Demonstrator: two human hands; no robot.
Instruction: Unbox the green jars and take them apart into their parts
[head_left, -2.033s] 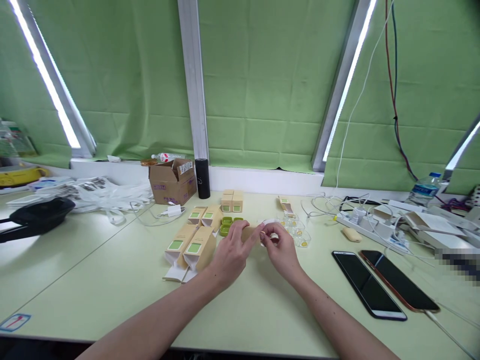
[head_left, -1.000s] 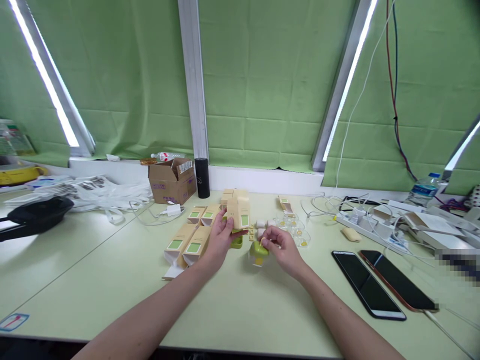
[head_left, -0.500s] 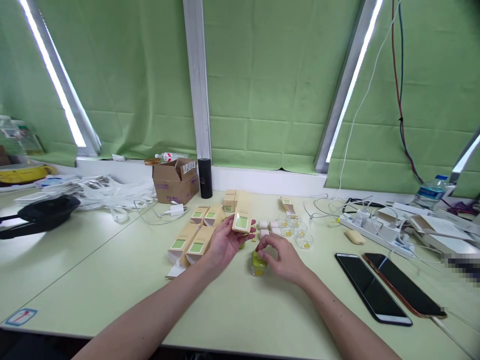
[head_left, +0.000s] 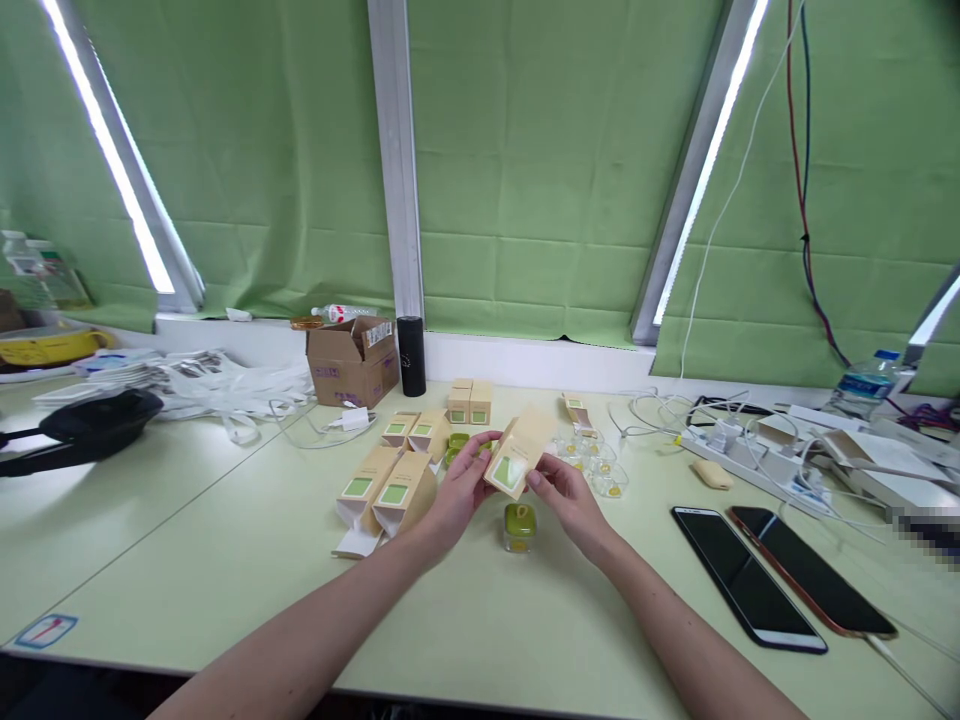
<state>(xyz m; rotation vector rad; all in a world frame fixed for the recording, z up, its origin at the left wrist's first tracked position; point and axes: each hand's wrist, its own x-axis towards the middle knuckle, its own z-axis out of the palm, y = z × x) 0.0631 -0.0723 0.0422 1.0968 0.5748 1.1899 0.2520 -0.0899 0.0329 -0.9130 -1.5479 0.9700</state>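
Note:
Between my two hands is a small tan cardboard box (head_left: pixel 523 447) with a green window on its front, tilted above the table. My left hand (head_left: pixel 463 490) grips its left side, and my right hand (head_left: pixel 568 497) pinches the lower right edge with thumb and fingers. Below them, on the table, stands a small clear jar with a green lid (head_left: pixel 520 527), touched by neither hand. More green lids (head_left: pixel 456 446) show behind my left hand, partly hidden. Similar tan boxes (head_left: pixel 403 492) lie to the left, and two stand upright (head_left: pixel 470 402) farther back.
Several clear containers with yellow bits (head_left: pixel 598 462) sit right of the held box. Two phones (head_left: pixel 746 575) lie at the right, near a power strip (head_left: pixel 750 465) with tangled cables. A brown carton (head_left: pixel 351 365) and a black cylinder (head_left: pixel 411 357) stand at the back.
My right hand has left the green-lidded jar and moved up to the tan box. The box has shifted right and tilted, now held by both hands.

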